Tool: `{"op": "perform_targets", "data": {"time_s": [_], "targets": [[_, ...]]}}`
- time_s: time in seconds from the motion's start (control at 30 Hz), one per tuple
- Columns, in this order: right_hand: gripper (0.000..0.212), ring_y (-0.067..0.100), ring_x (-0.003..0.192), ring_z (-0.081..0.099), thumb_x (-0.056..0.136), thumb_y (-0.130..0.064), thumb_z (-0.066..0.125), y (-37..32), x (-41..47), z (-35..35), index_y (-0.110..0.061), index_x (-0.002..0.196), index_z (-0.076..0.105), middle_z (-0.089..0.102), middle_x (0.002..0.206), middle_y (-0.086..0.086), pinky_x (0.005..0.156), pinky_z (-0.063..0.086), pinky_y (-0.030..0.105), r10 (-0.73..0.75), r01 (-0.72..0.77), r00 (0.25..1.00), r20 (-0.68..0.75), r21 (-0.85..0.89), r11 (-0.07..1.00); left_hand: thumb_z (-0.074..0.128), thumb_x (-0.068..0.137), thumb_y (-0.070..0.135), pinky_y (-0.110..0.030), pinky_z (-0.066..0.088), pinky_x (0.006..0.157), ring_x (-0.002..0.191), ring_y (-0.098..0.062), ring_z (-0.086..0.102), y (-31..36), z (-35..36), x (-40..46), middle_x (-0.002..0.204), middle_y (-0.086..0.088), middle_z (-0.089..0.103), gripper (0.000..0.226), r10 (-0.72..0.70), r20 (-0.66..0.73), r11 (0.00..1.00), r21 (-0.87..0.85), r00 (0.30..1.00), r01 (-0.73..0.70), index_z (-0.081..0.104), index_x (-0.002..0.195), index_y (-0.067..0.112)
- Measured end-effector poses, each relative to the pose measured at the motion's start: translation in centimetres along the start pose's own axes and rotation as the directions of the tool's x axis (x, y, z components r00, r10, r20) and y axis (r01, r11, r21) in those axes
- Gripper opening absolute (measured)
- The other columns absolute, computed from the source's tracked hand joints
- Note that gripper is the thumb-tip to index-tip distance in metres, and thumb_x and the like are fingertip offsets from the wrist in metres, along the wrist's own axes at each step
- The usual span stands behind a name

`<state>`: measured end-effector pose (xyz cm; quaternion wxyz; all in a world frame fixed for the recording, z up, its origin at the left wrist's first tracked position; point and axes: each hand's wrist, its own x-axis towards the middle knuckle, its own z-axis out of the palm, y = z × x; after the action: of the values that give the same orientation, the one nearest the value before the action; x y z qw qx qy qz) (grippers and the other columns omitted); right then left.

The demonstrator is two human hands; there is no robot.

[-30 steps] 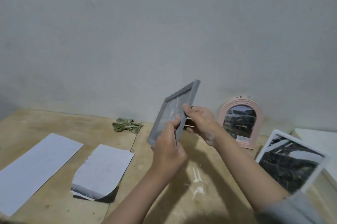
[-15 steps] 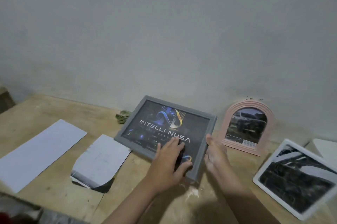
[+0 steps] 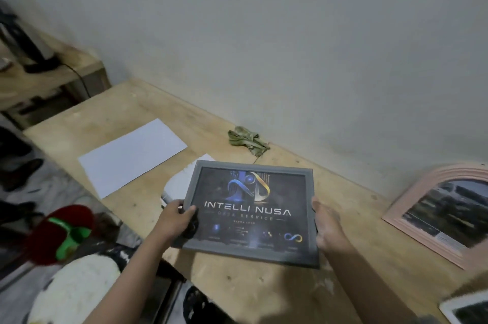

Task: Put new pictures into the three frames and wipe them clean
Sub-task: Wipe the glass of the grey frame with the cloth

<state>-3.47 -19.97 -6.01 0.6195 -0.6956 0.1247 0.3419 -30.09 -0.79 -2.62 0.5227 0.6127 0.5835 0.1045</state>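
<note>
Hands hold the grey picture frame by its two short sides, face up, above the near part of the wooden table. The left hand grips the left edge, with the thumb curled over the front border and the fingers hidden under the frame. The right hand lies along the right edge; whether its fingers curl behind the frame I cannot tell.

The frame looks stiff and rather light, since it stays flat between the two hands. Its front pane is probably glass or clear plastic, so it is likely smooth, easy to smear and maybe fragile. I think the best grip is on the moulded border, not on the pane, and with both sides supported.

A crumpled green cloth lies near the wall, well apart from the frame, and seems suited for wiping. The pink arched frame leans at the right, and a white frame shows at the lower right corner.
</note>
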Motion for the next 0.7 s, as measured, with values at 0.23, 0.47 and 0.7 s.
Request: {"op": "perform_targets", "data": {"time_s": [0.23,0.47,0.7], "targets": [[0.034,0.028,0.067,0.061,0.100,-0.025,0.043,-3.0,-1.4,8.8,0.003,0.096,0.061,0.065,0.084,0.018,0.042,0.051,0.029,0.087,-0.072,0.989,0.117,-0.128,0.989,0.056,0.095,0.026,-0.034,0.058,0.059,0.073,-0.029,0.067,-0.5,-5.9,4.5,0.095,-0.016,0.068,0.020,-0.017,0.007,0.950,-0.312,1.000,0.018,0.058,0.108,0.011],[0.040,0.015,0.042,0.052,0.098,-0.034,0.046,-3.8,2.5,18.8,-0.014,0.064,0.053,0.056,0.050,0.001,0.042,0.040,0.021,0.026,0.018,0.984,0.177,-0.241,0.970,0.054,0.096,0.024,-0.038,0.051,0.075,0.077,-0.028,0.065,-1.0,-11.8,9.6,0.094,-0.016,0.068,0.008,-0.047,-0.108,0.896,-0.444,0.993,-0.006,0.060,0.096,0.019],[0.055,0.040,0.095,0.057,0.074,-0.045,0.043,-6.0,9.8,25.4,-0.001,0.105,0.057,0.061,0.102,0.021,0.084,0.048,0.047,-0.480,0.521,0.784,0.394,-0.838,0.163,0.053,0.096,0.025,-0.028,0.042,0.058,0.063,-0.021,0.057,-0.8,-15.3,12.7,0.076,-0.007,0.063,0.011,-0.080,-0.210,0.890,-0.456,0.974,-0.025,0.058,0.102,0.016]]}}
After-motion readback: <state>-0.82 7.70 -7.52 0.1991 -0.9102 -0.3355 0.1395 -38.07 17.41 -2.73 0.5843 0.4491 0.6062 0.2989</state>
